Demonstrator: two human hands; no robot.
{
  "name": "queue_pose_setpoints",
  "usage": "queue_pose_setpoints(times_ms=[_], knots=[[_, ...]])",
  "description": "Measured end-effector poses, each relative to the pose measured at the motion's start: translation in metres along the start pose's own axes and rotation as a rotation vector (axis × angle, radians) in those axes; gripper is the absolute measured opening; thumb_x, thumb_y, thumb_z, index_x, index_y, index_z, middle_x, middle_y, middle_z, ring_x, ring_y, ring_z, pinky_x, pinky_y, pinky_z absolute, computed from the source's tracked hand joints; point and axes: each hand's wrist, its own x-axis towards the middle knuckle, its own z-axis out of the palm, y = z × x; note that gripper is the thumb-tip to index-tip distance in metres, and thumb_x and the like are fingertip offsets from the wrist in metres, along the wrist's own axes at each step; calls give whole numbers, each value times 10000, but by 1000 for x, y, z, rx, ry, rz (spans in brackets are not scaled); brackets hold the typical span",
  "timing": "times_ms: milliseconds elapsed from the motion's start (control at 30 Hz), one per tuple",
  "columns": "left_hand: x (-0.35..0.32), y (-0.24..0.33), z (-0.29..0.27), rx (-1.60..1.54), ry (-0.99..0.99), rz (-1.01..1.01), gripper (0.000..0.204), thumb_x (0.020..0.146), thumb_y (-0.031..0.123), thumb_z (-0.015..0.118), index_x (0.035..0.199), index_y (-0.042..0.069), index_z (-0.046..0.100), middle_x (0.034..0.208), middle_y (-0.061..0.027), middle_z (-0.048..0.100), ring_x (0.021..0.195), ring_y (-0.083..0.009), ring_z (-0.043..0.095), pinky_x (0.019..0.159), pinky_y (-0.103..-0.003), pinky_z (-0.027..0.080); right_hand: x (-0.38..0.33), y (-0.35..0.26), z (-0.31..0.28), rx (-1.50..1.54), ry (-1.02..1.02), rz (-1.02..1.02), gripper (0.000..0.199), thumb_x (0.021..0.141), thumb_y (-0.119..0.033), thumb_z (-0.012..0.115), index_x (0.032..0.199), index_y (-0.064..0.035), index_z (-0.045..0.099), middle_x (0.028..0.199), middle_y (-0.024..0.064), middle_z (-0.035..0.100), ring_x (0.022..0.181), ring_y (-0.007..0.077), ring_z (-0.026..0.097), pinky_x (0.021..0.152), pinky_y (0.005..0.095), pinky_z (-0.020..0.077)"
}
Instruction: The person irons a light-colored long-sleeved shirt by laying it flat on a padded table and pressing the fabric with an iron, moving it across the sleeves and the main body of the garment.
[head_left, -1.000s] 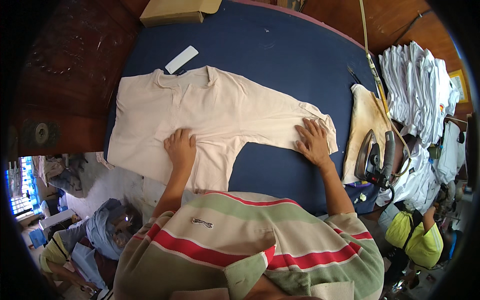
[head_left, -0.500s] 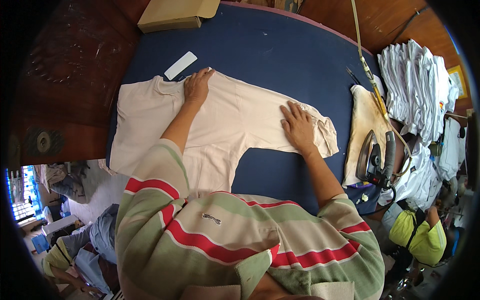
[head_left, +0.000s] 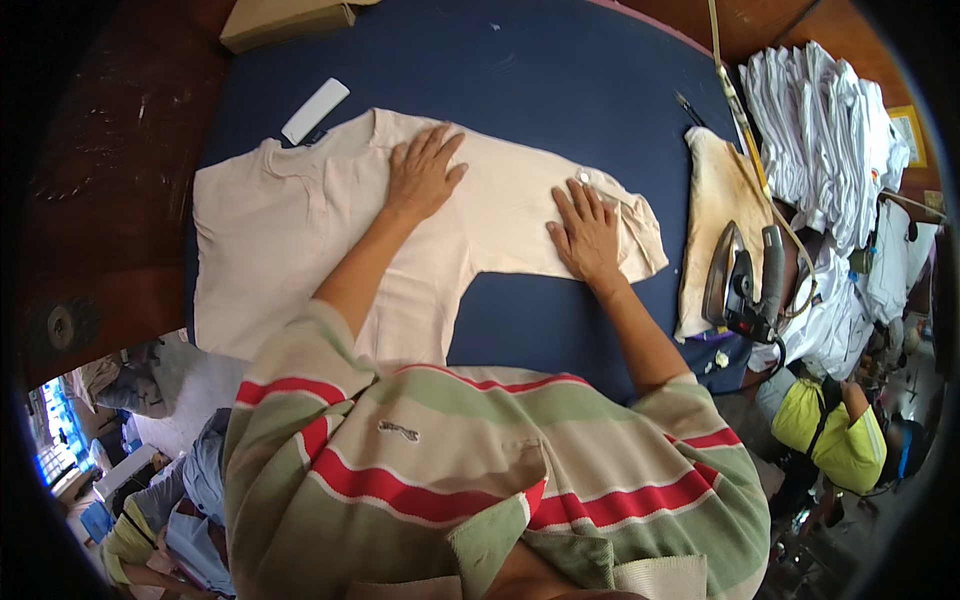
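Both arms are stretched forward, bare below striped sleeves. The left hand (head_left: 422, 170) is laid flat, palm down, fingers slightly spread. The right hand (head_left: 585, 232) is likewise pressed flat, fingers extended, well apart from it.

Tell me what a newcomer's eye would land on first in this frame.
First, the cream T-shirt spread flat on the blue padded table, with the left hand pressed near its collar and the right hand flat on its sleeve. Next, the iron standing on a stained cloth at the right, beside a stack of white garments.
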Motion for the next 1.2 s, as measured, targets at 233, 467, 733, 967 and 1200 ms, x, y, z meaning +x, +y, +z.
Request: queue_pose_setpoints(times_ms=[233, 467, 733, 967, 1200], knots=[[0, 3, 3, 214, -202, -58, 571, 915, 417, 421, 1429, 220, 269, 1504, -23, 213, 1383, -232, 178, 1052, -549, 155, -16, 35, -4, 103, -118, -95, 489, 895, -352, 472, 1348, -174, 422, 1422, 119, 355, 1319, 322, 297, 1071, 495, 187], [-39, 76, 0, 16, -54, 40, 571, 899, 410, 465, 1415, 224, 306, 1489, -53, 242, 1371, -248, 208, 1030, -556, 194, -67, 46, -63, 313, -20, -27, 198, 770, -111, 650, 948, -67, 577, 1108, 109, 564, 1004, 295, 523, 853, 376, 406], [-76, 93, 12, 97, -186, 95, 612, 875, 518, 436, 1398, 215, 345, 1481, -67, 249, 1374, -255, 175, 1030, -559, 182, -83, 64, -70, 72, -187, -300, 125, 821, -208, 581, 835, -84, 579, 1003, 83, 600, 926, 295, 543, 802, 397, 420], [-79, 94, 16, 71, -151, 121, 655, 840, 542, 480, 1395, 221, 350, 1487, -87, 228, 1378, -281, 167, 1021, -583, 187, -5, -1, -46, 369, 84, -14, 207, 844, -171, 551, 1001, -37, 571, 1031, 157, 577, 983, 336, 536, 839, 412, 428], [-76, 100, 0, 25, -274, 57, 667, 835, 538, 490, 1402, 222, 336, 1496, -75, 212, 1383, -281, 153, 1034, -579, 165, -46, 15, -3, -104, -102, -73, 509, 885, -391, 469, 1358, -215, 411, 1442, 158, 300, 1323, 384, 260, 1071, 517, 187]])
